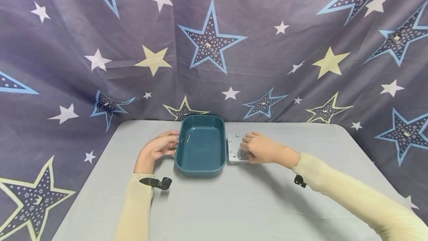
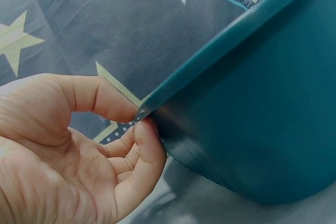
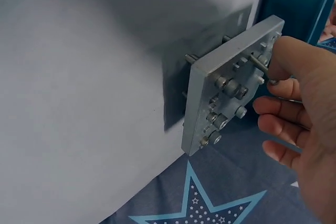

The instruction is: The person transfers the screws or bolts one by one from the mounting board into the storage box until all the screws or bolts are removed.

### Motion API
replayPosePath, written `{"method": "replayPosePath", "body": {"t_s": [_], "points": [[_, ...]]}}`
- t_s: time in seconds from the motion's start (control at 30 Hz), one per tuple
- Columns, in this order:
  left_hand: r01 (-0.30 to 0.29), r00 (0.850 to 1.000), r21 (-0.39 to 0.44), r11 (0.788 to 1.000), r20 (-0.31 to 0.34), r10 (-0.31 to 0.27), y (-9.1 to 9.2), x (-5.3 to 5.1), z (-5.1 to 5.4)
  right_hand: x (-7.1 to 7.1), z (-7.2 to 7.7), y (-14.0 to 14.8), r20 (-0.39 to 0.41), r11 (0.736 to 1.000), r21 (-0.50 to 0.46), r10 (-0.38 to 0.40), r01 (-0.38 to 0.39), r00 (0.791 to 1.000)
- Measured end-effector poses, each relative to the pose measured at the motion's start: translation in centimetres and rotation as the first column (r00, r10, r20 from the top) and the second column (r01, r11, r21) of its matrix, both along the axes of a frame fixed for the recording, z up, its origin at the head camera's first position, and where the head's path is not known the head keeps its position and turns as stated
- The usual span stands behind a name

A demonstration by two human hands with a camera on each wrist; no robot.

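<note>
A teal plastic bin (image 1: 200, 170) stands near the far edge of the table, with one small metal pin or screw (image 1: 188, 138) inside it. My left hand (image 1: 162, 145) pinches the bin's left rim between thumb and forefinger, as the left wrist view shows closely. Just right of the bin, a silver metal plate (image 3: 205, 85) carries several socket-head screws (image 3: 218, 121). Over the plate, my right hand (image 3: 310, 98) holds a thin metal pin or screw (image 3: 258, 64) between thumb and forefinger, its far end at the plate's face. The other right fingers are loosely bent.
The grey-white tabletop (image 1: 240, 203) extends toward me and to both sides. Behind it hangs a dark curtain (image 1: 260, 66) printed with stars. A black strap (image 1: 157, 182) with a small mount sits on the left sleeve, and a similar mount (image 1: 300, 181) on the right.
</note>
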State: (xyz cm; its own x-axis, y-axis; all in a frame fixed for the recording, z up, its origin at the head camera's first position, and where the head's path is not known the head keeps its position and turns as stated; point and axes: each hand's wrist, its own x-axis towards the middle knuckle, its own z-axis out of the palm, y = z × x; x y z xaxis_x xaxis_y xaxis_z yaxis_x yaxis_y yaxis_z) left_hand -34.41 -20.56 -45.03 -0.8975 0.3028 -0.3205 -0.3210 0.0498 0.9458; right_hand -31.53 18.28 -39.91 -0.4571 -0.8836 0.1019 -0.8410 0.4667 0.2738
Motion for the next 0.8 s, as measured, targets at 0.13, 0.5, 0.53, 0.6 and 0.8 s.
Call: {"method": "replayPosePath", "body": {"t_s": [0.13,0.5,0.53,0.6,0.8], "points": [[0.000,1.000,-0.003,1.000,0.001,0.000,0.1,0.0,-0.1,0.2,0.2,0.3,0.014,1.000,-0.028,-0.007,0.007,1.000],[0.003,1.000,0.008,1.000,-0.003,-0.003,0.1,0.0,0.0,-0.2,0.1,1.0,-0.003,0.992,-0.126,0.010,-0.010,1.000],[0.003,1.000,0.009,1.000,-0.002,-0.003,0.1,0.1,0.1,-0.2,0.2,1.0,-0.001,0.991,-0.136,0.010,-0.010,1.000],[0.006,1.000,0.007,1.000,-0.002,-0.006,0.1,0.1,0.1,-0.2,0.4,1.0,0.006,0.987,-0.163,0.012,-0.010,1.000],[-0.007,1.000,0.005,1.000,0.007,0.006,0.1,0.2,0.2,-0.2,1.2,1.0,0.048,0.958,-0.286,0.020,-0.006,0.999]]}}
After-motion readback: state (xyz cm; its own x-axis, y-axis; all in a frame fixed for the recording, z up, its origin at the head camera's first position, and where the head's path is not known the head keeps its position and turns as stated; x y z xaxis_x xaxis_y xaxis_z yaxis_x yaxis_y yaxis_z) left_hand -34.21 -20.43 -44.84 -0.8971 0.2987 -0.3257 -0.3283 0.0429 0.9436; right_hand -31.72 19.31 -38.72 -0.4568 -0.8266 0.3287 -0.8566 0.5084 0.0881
